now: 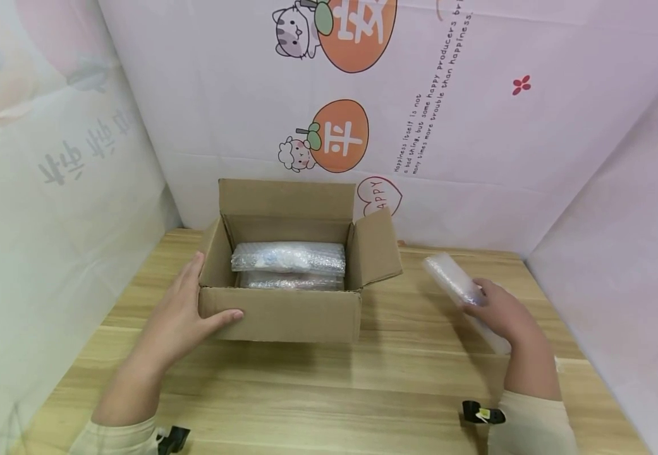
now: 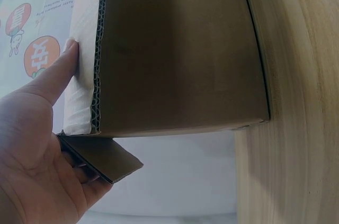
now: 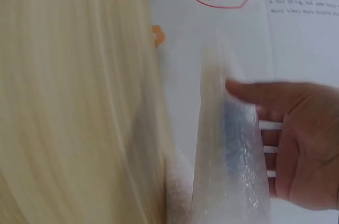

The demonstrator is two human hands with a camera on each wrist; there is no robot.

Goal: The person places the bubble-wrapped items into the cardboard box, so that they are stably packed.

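An open cardboard box (image 1: 280, 315) stands on the wooden table. Inside lie bubble-wrapped packages, one (image 1: 289, 256) on top of another (image 1: 291, 282). My left hand (image 1: 177, 316) grips the box's near left corner, thumb over the front panel and fingers at the left flap (image 2: 103, 158). To the right of the box, my right hand (image 1: 499, 309) holds a flat bubble-wrapped package (image 1: 450, 278) between thumb and fingers, tilted above the table. Something bluish shows through the wrap (image 3: 233, 134); its kind cannot be told. More bubble wrap (image 1: 493, 339) shows beneath that hand.
The box's back flap (image 1: 286, 199) stands up, and its right flap (image 1: 378, 246) sticks outward. Printed white sheets (image 1: 448, 126) wall the table (image 1: 306, 392) at the back and both sides. A small clear scrap (image 1: 557, 363) lies near the right edge.
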